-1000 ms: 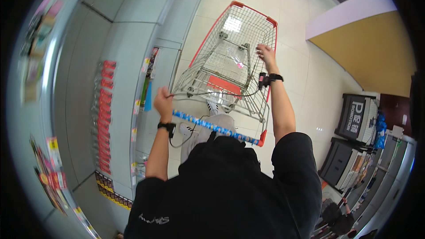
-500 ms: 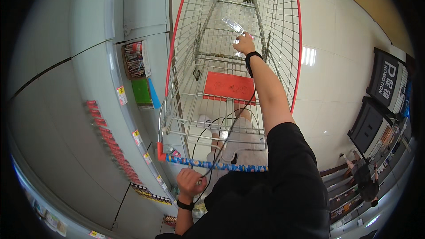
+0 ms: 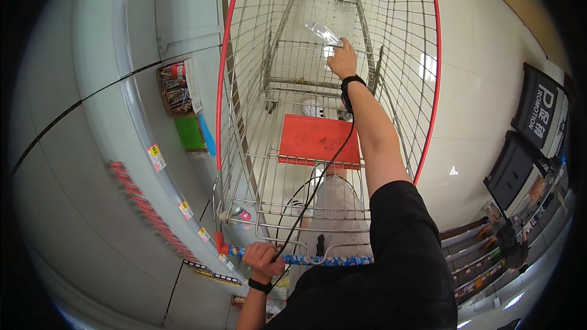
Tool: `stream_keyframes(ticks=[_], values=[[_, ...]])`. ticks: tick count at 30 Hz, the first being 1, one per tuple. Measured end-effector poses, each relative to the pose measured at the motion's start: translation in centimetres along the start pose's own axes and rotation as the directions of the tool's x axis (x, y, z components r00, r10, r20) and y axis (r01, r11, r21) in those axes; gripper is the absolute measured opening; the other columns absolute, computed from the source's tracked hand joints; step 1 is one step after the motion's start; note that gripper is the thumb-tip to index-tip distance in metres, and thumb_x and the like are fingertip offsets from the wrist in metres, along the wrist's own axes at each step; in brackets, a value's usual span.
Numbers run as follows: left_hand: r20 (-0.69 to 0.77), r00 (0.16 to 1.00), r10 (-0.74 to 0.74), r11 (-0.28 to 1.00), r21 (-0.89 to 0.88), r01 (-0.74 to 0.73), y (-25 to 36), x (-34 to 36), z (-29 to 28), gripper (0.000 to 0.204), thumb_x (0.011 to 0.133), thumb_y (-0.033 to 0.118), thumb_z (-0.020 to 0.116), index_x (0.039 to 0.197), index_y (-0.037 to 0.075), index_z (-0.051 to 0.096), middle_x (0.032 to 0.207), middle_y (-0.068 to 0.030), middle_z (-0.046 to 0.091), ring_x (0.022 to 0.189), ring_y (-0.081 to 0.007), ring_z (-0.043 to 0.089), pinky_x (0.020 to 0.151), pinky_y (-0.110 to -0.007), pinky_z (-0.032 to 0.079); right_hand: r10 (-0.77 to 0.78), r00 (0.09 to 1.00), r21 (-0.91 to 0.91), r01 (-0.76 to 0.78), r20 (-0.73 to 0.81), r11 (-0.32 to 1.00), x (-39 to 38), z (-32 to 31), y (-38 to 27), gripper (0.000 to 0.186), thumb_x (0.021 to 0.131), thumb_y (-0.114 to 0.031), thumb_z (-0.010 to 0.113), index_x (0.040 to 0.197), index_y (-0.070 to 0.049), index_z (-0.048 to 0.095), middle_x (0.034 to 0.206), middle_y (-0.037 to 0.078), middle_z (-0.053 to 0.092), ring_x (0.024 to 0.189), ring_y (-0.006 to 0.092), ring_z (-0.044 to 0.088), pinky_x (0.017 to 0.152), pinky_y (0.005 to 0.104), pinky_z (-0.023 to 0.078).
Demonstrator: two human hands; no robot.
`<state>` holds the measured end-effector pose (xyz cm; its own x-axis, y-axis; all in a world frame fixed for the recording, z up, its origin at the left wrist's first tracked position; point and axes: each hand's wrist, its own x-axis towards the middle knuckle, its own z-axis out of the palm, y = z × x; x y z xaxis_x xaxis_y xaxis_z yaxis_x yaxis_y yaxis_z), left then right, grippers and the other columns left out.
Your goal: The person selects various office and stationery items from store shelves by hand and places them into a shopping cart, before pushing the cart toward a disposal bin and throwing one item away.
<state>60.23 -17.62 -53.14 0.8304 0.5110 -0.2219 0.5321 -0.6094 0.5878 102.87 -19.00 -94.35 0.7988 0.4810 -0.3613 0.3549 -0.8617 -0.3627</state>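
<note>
My left hand (image 3: 263, 260) is closed round the left part of the shopping cart's blue patterned handle (image 3: 330, 261). A thin black cable passes beside its fingers. Inside the cart's wire basket, my outstretched right hand (image 3: 343, 61) has its fingers at one end of a long clear plastic package (image 3: 322, 32). The fingers cover that end, and what is inside the package is too small to make out. A red plastic panel (image 3: 320, 140) lies across the near part of the cart, below my right forearm.
Store shelves (image 3: 137, 122) with price tags run along the left. A box of pens (image 3: 177, 90) and a green package (image 3: 191, 132) sit there. Black signs (image 3: 538, 107) and stocked racks stand at the right, with another person (image 3: 510, 244) there. Pale floor tiles surround the cart.
My left hand has come up onto the cart handle. The cart appears shifted nearer and larger in view. My right hand's fingers have turned to point forward over the package's end.
</note>
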Motion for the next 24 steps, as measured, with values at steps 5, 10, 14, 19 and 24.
stream_keyframes(ticks=[5,10,14,19,24], values=[[-0.034,0.997,0.069,0.998,-0.001,-0.069,-0.8,1.2,0.9,0.036,0.079,0.036,0.053,0.057,0.008,0.044,0.062,-0.0062,0.052,0.054,-0.0271,0.049,0.051,-0.037,0.034,0.007,1.0,-0.041,-0.007,-0.013,0.999,-0.4,-3.0,-0.4,0.022,0.079,-0.013,0.058,0.094,-0.003,0.07,0.123,0.004,0.053,0.117,0.0251,0.047,0.095,0.0469,0.036],[-0.052,0.995,0.09,0.996,0.021,-0.089,0.6,0.4,-0.2,0.04,0.075,0.042,0.057,0.055,0.01,0.042,0.058,-0.0067,0.048,0.053,-0.0265,0.047,0.049,-0.036,0.031,-0.063,0.998,0.063,0.064,-0.021,0.996,-5.5,-5.3,-1.3,0.02,0.08,-0.011,0.056,0.093,-0.006,0.07,0.113,0.009,0.06,0.105,0.0312,0.057,0.087,0.0535,0.039],[-0.063,0.989,0.132,0.985,0.123,-0.124,0.6,-3.6,-0.3,0.025,0.067,0.028,0.057,0.059,0.008,0.044,0.062,-0.0089,0.049,0.057,-0.0302,0.048,0.05,-0.039,0.034,-0.204,0.961,0.216,0.242,-0.184,0.946,-12.7,-6.9,-2.3,0.016,0.078,-0.014,0.059,0.084,-0.005,0.07,0.098,0.013,0.063,0.091,0.0311,0.06,0.078,0.0432,0.05],[-0.217,0.941,0.258,0.966,0.084,-0.245,0.7,-2.7,1.1,0.01,0.07,0.012,0.055,0.068,0.003,0.051,0.071,-0.0121,0.052,0.066,-0.0331,0.05,0.057,-0.043,0.04,-0.387,0.901,0.504,0.43,-0.195,0.749,-21.0,-18.1,-8.9,0.014,0.073,-0.006,0.065,0.086,-0.004,0.072,0.098,0.012,0.064,0.093,0.0294,0.062,0.081,0.0378,0.05],[-0.179,0.887,0.425,0.905,0.088,-0.416,1.7,-4.8,-0.2,0.01,0.078,0.007,0.052,0.07,0.0,0.051,0.073,-0.0133,0.053,0.068,-0.0336,0.051,0.06,-0.042,0.041,-0.444,0.798,0.631,0.598,-0.408,0.494,-33.2,-28.4,-14.3,0.015,0.073,-0.003,0.064,0.086,-0.004,0.07,0.089,0.011,0.064,0.084,0.0275,0.063,0.073,0.036,0.051]])
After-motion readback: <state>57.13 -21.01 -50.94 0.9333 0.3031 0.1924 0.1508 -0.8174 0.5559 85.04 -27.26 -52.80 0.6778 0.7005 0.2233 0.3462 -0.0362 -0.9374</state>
